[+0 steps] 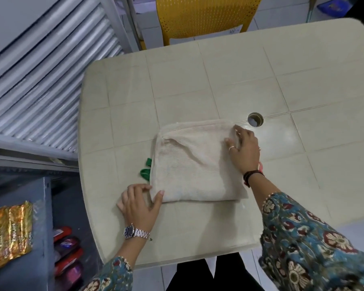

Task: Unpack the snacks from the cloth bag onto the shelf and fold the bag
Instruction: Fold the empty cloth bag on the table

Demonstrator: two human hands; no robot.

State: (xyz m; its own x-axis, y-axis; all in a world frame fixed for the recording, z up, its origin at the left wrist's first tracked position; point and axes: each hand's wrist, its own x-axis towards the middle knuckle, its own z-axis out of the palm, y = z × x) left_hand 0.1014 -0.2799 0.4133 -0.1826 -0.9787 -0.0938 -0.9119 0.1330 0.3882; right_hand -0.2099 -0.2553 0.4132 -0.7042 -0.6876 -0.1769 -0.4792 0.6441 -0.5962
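A cream cloth bag point(194, 162) lies folded flat on the beige plastic table point(250, 80), its green handles point(145, 170) sticking out at the left edge. My left hand point(138, 204) pinches the bag's near left corner between thumb and fingers. My right hand point(243, 149) grips the far right corner, fingers curled on the cloth. On the grey shelf point(41, 238) at the lower left lie a gold snack packet point(7, 234) and, lower down, several red and purple snack packets point(66, 255).
A round hole point(255, 119) sits in the table just beyond my right hand. A yellow perforated chair point(204, 17) stands at the table's far side. White slatted panels point(46, 76) lean at the left, above the shelf.
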